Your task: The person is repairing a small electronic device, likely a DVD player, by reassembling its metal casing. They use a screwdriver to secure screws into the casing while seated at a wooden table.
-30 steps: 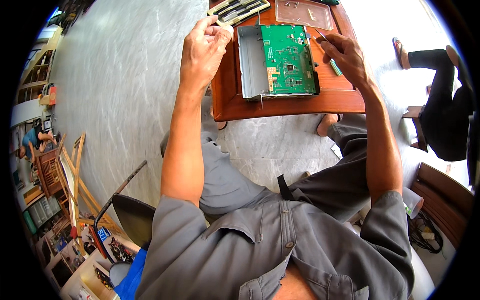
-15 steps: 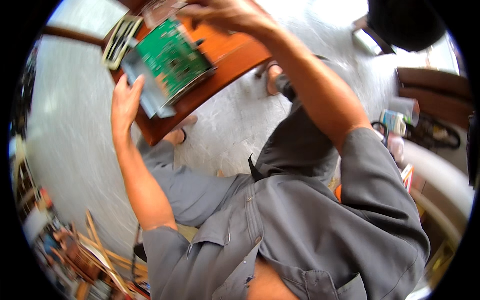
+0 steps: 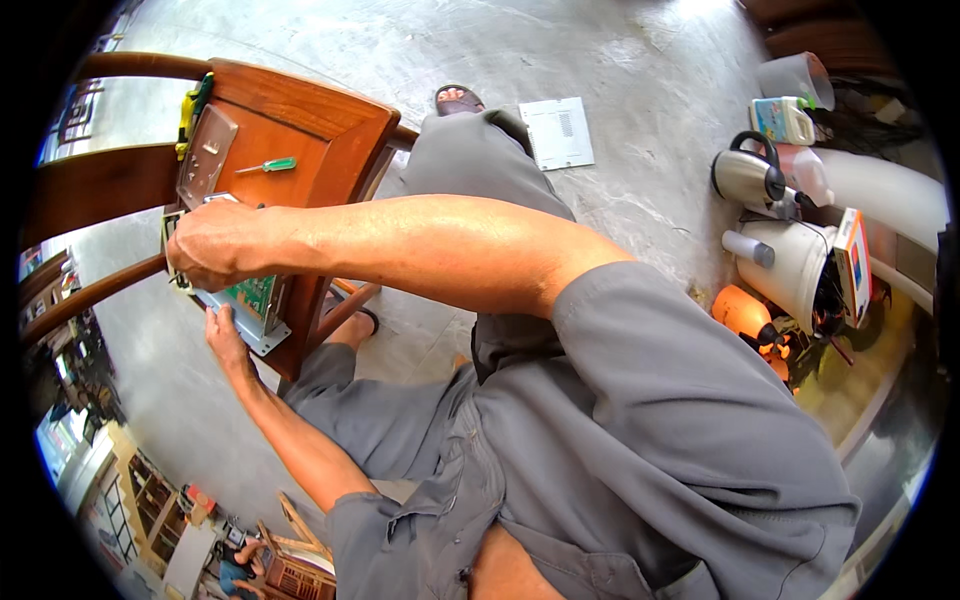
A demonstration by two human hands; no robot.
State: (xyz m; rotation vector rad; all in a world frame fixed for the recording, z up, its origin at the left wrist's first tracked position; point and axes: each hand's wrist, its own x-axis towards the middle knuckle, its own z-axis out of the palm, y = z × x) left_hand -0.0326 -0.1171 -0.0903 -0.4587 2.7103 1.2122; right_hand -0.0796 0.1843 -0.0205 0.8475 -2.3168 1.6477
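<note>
A green circuit board [image 3: 256, 292] sits in a grey metal case [image 3: 268, 338] on a brown wooden chair seat [image 3: 345, 120]. My left hand [image 3: 228, 342] grips the near left edge of the case, its thumb and fingertips on the metal. Across the case's far part reaches my right hand [image 3: 222, 242], fingers curled in and its back toward me. What those fingers hold is hidden, and the hand covers much of the board. Farther up the seat lie a screwdriver [image 3: 280, 164] with a green handle and a clear plastic tray [image 3: 208, 150] holding small bits.
A yellow-and-black tool [image 3: 190, 112] lies at the seat's far left edge, beside the wooden rails [image 3: 110, 190]. On the floor is a pale metal panel [image 3: 558, 133]. To the right stand a kettle [image 3: 748, 172], a white bucket [image 3: 788, 270] and an orange object [image 3: 742, 312].
The view has swung, so the seat now appears farther left. My right hand has moved from near the plastic tray down over the case and curled closed. My left hand stays at the case edge.
</note>
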